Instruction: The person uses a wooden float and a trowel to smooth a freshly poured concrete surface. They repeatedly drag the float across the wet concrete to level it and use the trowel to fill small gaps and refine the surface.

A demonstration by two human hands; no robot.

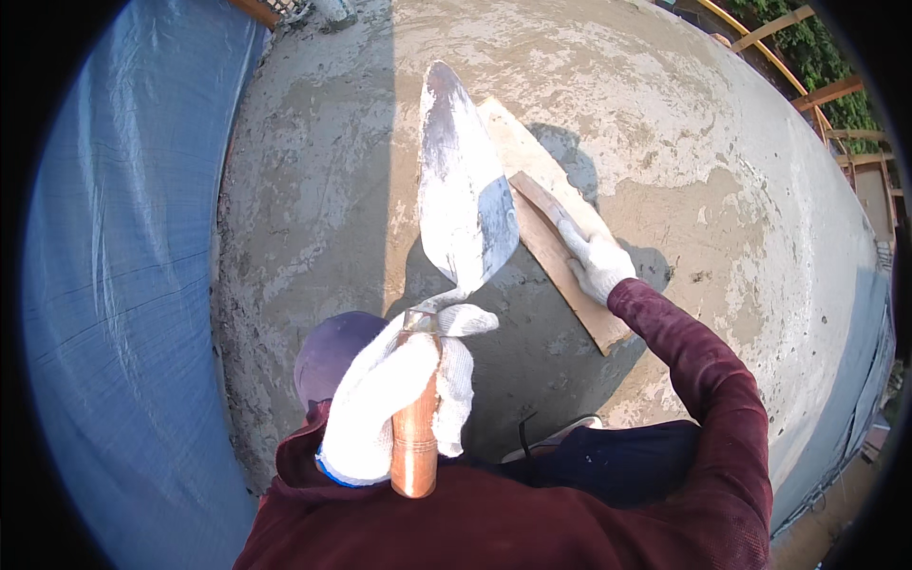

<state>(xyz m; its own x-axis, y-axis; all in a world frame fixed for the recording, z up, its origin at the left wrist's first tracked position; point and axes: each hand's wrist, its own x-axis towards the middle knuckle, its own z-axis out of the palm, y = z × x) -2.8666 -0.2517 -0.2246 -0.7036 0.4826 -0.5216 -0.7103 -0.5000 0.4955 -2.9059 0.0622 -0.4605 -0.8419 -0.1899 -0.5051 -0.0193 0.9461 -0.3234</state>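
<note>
Close in front of me, my left hand (394, 404) in a white knit glove grips the orange-brown wooden handle of a pointed trowel (456, 180). The trowel's leaf-shaped metal blade points away and shines in the sun. My right hand (600, 264), also in a white glove, is closed on the handle strip of a long wooden float (591, 318). One finger stretches forward along that strip. The float's board lies slanted, face down on the grey mortar surface (684, 223). The trowel is apart from the float and hides a little of the surface.
Blue plastic sheeting (142, 237) hangs along the left. Timber framing (826, 93) and greenery stand beyond the far right edge, where more sheeting (845, 370) hangs. A shoe (556, 439) and dark trousers (617, 465) are below. A round purple cloth shape (328, 353) lies beside my left glove.
</note>
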